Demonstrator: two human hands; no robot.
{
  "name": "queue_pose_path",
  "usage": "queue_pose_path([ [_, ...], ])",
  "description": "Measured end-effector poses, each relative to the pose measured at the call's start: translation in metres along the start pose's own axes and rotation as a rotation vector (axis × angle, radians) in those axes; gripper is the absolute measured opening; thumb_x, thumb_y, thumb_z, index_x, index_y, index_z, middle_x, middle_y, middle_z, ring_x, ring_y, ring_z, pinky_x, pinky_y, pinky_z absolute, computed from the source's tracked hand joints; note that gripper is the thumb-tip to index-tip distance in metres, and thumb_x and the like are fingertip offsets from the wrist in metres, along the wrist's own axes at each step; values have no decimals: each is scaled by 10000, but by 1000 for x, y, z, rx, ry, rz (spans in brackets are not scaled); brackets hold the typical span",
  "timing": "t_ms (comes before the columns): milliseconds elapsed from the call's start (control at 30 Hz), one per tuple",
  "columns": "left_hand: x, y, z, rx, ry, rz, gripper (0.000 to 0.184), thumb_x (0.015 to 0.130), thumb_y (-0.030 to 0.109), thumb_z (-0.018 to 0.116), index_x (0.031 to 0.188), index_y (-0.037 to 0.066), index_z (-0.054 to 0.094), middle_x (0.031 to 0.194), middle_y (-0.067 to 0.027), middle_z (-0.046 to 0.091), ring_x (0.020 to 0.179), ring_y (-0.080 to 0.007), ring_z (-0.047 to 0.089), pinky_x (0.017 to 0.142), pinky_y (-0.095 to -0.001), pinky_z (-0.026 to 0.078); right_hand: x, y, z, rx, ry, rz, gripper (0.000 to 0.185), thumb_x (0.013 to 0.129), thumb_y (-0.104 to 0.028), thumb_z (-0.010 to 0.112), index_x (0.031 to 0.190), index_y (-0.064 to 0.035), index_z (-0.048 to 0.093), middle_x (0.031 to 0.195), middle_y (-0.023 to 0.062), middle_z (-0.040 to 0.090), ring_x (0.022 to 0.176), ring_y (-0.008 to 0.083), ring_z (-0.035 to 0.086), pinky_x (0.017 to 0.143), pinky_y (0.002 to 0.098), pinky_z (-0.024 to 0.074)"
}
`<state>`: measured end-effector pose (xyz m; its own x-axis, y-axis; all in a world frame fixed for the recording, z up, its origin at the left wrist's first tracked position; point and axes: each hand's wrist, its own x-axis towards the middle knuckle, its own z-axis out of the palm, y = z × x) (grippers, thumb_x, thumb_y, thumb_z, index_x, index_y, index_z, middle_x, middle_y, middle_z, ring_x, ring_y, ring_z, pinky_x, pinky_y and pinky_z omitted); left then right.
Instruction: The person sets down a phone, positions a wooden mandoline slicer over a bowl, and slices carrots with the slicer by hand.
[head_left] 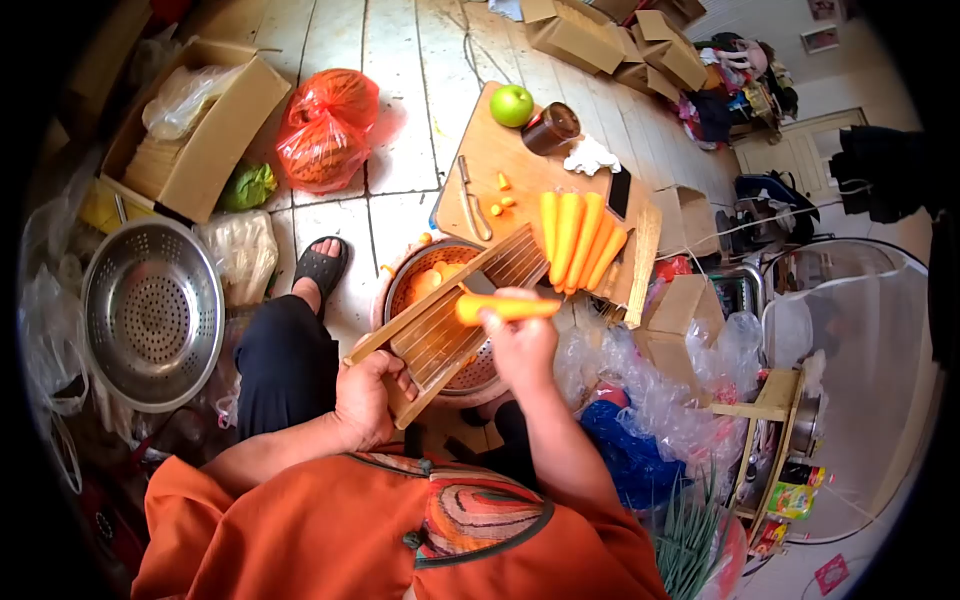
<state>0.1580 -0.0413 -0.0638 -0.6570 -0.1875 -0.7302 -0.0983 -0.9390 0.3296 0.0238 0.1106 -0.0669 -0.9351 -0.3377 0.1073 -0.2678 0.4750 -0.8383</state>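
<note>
Carrot (508, 308), one, gripped in right hand (522, 345), over the wooden slicer (435, 350); can't tell if it touches the slats. Left hand (367, 398) clasps the slicer's near left end, some fingers hidden underneath. One basin (392, 275) below, mostly covered; slices (425, 284) inside uncountable. Far right, on the board (482, 130): about five whole carrots (568, 235), overlapping; three small carrot bits (503, 182); one green apple (511, 105); one jar (550, 128), contents unclear; one phone (620, 190), partly hidden. Left: one metal colander (155, 315).
</note>
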Motion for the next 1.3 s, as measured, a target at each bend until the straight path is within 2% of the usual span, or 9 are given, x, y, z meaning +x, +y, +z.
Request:
queue_pose_path([
  [33, 1, -1, -1, -2, -1, 2, 64, 741, 15, 459, 792, 49, 478, 659, -46, 430, 544, -173, 446, 497, -321, 423, -9, -13, 3, -84, -49, -167, 296, 768, -107, 732, 1003, 16, 601, 938, 122, 641, 905, 239, 625, 805, 339, 495],
  [167, 3, -1, -2, -11, -43, 15, 93, 750, -5, 457, 826, 50, 463, 658, -58, 437, 532, -175, 458, 483, -327, 436, 21, 16, 3, 198, 108, 165, 229, 813, -57, 692, 987, 30, 573, 962, 112, 626, 851, 170, 623, 750, 294, 513],
  [300, 0, 1, 1, -13, -23, 1, 73, 748, -8, 452, 803, 36, 471, 665, -56, 441, 537, -176, 449, 485, -324, 419, 36, 31, -4, 57, 132, 197, 237, 819, -68, 692, 995, 35, 573, 967, 117, 631, 851, 165, 622, 733, 280, 515],
  [467, 4, -4, -7, -23, -57, 1, 50, 749, 0, 452, 785, 30, 471, 667, -55, 439, 547, -176, 444, 490, -322, 409, -12, 8, 7, -91, -39, -127, 274, 802, -71, 706, 1027, 9, 573, 991, 107, 611, 931, 187, 597, 830, 307, 486],
  [533, 3, -2, -4, -6, -78, 17, 42, 749, 5, 455, 780, 30, 469, 664, -56, 437, 547, -178, 446, 493, -324, 413, 11, 24, 7, 202, 61, 151, 276, 819, -62, 692, 1041, 28, 555, 1012, 133, 626, 895, 195, 625, 798, 312, 515],
  [900, -4, 4, 5, 9, -13, 0, 85, 733, -7, 465, 799, 39, 492, 664, -51, 451, 542, -174, 448, 499, -322, 423, 8, 38, 15, 76, 36, -18, 279, 825, -26, 669, 1063, 25, 531, 958, 99, 614, 849, 136, 598, 772, 264, 504],
  [1067, -3, 5, 6, 36, -14, -3, 127, 735, -1, 467, 851, 47, 488, 662, -45, 437, 551, -171, 444, 508, -325, 424, 32, 44, 11, 235, 83, 206, 268, 834, -31, 667, 1058, 32, 534, 939, 96, 618, 816, 143, 607, 767, 255, 507],
  [1167, -3, 4, 6, 4, 18, -29, 137, 737, 6, 468, 866, 49, 484, 658, -43, 429, 555, -170, 444, 510, -324, 426, -6, 0, 15, 1, -52, -185, 344, 776, -95, 739, 1042, 22, 553, 961, 113, 628, 850, 171, 617, 756, 285, 511],
  [1300, -3, 3, 6, 60, 12, -10, 148, 739, 12, 466, 880, 55, 476, 661, -42, 424, 551, -169, 437, 514, -319, 429, 14, 48, 20, 184, 134, 2, 285, 776, -104, 740, 977, 21, 583, 943, 105, 635, 841, 173, 621, 738, 290, 514],
])
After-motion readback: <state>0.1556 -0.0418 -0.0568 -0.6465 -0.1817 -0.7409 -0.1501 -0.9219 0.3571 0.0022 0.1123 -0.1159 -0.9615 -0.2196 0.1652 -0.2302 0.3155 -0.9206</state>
